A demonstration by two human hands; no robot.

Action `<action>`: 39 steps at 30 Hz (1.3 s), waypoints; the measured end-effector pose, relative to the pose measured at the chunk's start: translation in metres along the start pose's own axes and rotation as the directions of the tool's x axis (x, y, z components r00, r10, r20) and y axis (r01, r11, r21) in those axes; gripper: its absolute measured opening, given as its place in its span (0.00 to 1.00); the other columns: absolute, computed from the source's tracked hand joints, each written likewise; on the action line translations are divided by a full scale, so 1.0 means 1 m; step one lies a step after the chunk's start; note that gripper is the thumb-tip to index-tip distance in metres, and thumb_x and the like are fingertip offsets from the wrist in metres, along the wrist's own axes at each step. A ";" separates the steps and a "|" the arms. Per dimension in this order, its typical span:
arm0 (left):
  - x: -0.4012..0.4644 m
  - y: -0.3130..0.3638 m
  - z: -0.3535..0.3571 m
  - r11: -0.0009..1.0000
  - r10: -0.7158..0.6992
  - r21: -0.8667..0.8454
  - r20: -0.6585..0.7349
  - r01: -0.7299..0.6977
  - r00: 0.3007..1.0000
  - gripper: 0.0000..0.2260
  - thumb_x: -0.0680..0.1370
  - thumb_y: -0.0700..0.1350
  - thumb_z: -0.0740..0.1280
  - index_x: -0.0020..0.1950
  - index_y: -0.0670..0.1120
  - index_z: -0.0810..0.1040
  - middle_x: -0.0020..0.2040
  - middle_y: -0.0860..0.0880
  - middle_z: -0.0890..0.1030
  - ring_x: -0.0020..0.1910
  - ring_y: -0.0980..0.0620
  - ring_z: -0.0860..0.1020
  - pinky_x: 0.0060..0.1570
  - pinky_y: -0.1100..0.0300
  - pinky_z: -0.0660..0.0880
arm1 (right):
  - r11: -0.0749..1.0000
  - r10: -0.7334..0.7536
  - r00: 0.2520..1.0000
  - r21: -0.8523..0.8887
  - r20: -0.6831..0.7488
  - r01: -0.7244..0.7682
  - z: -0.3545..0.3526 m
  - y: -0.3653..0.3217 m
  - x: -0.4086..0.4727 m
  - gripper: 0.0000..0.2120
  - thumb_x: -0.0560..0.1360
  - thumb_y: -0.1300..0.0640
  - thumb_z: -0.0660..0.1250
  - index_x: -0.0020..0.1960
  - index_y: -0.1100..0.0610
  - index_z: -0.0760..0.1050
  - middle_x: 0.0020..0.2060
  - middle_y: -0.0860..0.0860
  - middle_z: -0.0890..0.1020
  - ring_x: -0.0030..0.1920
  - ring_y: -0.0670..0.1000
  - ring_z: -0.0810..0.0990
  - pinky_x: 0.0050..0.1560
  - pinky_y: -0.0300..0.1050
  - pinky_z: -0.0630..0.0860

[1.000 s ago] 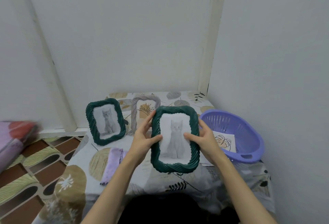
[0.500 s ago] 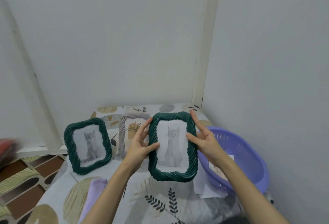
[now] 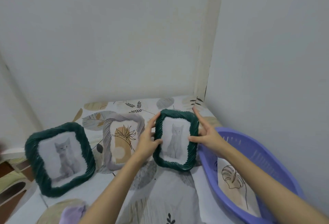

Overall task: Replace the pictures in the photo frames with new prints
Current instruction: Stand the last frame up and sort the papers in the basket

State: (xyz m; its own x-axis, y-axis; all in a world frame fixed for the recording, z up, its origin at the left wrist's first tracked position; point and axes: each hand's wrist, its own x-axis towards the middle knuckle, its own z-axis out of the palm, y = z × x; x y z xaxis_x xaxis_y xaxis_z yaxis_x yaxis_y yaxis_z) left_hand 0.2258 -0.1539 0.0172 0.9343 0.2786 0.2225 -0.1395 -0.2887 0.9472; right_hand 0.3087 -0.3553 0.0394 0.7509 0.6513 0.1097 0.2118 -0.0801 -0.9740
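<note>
I hold a dark green twisted photo frame (image 3: pixel 193 134) with a grey cat print upright, its lower edge at the table near the right back. My left hand (image 3: pixel 147 140) grips its left side, thumb on the front. My right hand (image 3: pixel 206 134) grips its right side, index finger stretched up. A second green frame (image 3: pixel 32 154) with a cat print stands at the left. Between them stands a grey twisted frame (image 3: pixel 108 134) with a beige leaf print, partly hidden by my left hand.
A purple plastic basket (image 3: pixel 263 154) sits at the right against the wall, holding a leaf-drawing print (image 3: pixel 233 179). A lilac cloth (image 3: pixel 71 215) lies at the front left. The leaf-patterned tablecloth (image 3: pixel 169 197) covers the table in a wall corner; tiled floor shows at left.
Both hands have carried the green frame away from me toward the back right of the table, beside the grey frame. My view has moved forward and closer to the table.
</note>
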 end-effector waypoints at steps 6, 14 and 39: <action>0.008 -0.018 0.007 0.995 0.027 0.100 -0.006 -0.026 1.000 0.40 0.71 0.25 0.61 0.68 0.65 0.59 0.66 0.56 0.66 0.67 0.48 0.69 0.62 0.49 0.74 | 0.992 0.118 0.993 -0.052 -0.021 -0.119 -0.001 0.011 0.009 0.47 0.69 0.74 0.68 0.76 0.48 0.46 0.62 0.53 0.75 0.51 0.61 0.80 0.56 0.55 0.77; 0.008 -0.035 0.008 0.981 0.075 0.182 -0.019 -0.070 0.997 0.40 0.68 0.23 0.58 0.74 0.55 0.56 0.73 0.56 0.60 0.73 0.57 0.58 0.71 0.46 0.62 | 0.976 0.133 0.991 -0.177 0.025 -0.126 0.000 0.009 0.018 0.50 0.67 0.72 0.72 0.74 0.43 0.48 0.56 0.53 0.78 0.49 0.61 0.80 0.56 0.59 0.76; -0.115 -0.011 0.134 0.740 -0.367 0.588 -0.051 0.325 0.929 0.21 0.76 0.48 0.65 0.66 0.42 0.65 0.63 0.41 0.72 0.63 0.41 0.70 0.60 0.50 0.69 | 0.598 0.253 0.765 -0.526 -0.593 -0.605 -0.086 0.018 -0.162 0.24 0.72 0.58 0.68 0.68 0.52 0.69 0.64 0.61 0.71 0.57 0.59 0.75 0.60 0.48 0.69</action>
State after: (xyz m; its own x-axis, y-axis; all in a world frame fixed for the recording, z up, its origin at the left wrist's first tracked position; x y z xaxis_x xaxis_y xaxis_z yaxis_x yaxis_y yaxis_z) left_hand 0.1637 -0.3050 -0.0499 0.9021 0.4119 -0.1291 0.3936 -0.6621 0.6377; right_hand 0.2448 -0.5272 0.0211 0.9985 0.0308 -0.0446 0.0015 -0.8386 -0.5448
